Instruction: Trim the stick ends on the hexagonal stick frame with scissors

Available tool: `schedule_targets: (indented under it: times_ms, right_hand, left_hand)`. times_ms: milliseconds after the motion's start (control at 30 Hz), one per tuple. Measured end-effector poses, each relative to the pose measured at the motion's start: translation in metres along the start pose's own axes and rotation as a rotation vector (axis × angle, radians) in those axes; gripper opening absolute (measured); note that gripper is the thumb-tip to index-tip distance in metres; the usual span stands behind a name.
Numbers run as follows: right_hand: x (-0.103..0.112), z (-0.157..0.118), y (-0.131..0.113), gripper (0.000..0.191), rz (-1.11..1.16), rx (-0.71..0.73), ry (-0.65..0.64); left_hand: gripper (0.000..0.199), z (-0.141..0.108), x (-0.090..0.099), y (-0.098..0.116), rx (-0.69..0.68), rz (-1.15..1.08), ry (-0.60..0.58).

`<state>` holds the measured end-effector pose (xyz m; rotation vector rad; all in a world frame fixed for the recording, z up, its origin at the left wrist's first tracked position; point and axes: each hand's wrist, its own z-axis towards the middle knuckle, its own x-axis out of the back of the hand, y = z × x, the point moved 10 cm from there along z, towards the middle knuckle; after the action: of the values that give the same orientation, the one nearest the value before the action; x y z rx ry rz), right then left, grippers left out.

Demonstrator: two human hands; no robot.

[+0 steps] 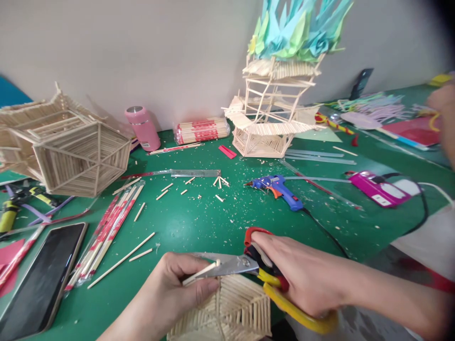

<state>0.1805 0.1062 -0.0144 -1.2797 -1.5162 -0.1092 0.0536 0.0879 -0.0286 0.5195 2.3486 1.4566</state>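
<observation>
– Where is the thin, round, pale wooden stick [199,273]?

– Low in the middle of the view, just above the ribbed panel of pale wooden sticks [245,308]. It is pinched between the thumb and fingers of the left hand [174,284], with only a narrow gap left between them.

– And the right hand [305,274]?

– Its fingers are wrapped around the red, black and yellow handles of the steel-bladed scissors [236,266]. The handles are held well apart, and the stick is caught between the spread blades.

– How should the stick be handled?

– It is judged light and stiff but easily snapped; it is best gripped near the blades, with the thumb kept clear.

– And the panel?

– Probably rigid, with fragile joints; it is best taken by its rim. Whether it is being held cannot be told.
</observation>
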Motion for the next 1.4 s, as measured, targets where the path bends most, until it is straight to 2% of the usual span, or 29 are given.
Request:
schedule_targets:
  times_ms: [167,300,400,500,600,767,1067,1400]
  right_hand:
    - [0.003,0.006,0.0,0.028,-0.024,-0.008,0.001]
    - [0.004,0.01,-0.001,0.025,-0.01,-0.014,0.007]
    - [0.001,0.012,0.001,0.028,0.044,-0.061,-0.044]
    - [-0.006,0.012,0.002,0.03,0.093,-0.099,-0.12]
    - [-0.01,0.012,-0.001,0.03,0.117,-0.088,-0.144]
    - [-0.016,0.01,0.002,0.039,0.087,-0.105,-0.147]
    - [-0.013,0.01,-0.004,0.023,0.139,-0.055,-0.077]
    - [-0.007,0.01,0.003,0.03,-0.094,-0.086,0.116]
  left_hand:
    - [0.023,0.004,0.004,0.002,0.01,-0.043,-0.004]
    - [0.023,0.008,0.006,0.002,0.045,-0.147,-0.077]
    - [0.028,0.01,0.006,0.003,0.05,-0.202,-0.126]
    - [0.023,0.012,0.01,-0.007,0.111,-0.208,-0.096]
    - [0.02,0.012,0.01,-0.019,0.171,-0.233,-0.076]
    - [0.019,0.013,0.007,-0.023,0.17,-0.256,-0.081]
    - [0.017,0.011,0.003,-0.016,0.113,-0.251,-0.088]
    - [0.022,0.008,0.013,-0.025,0.145,-0.17,0.03]
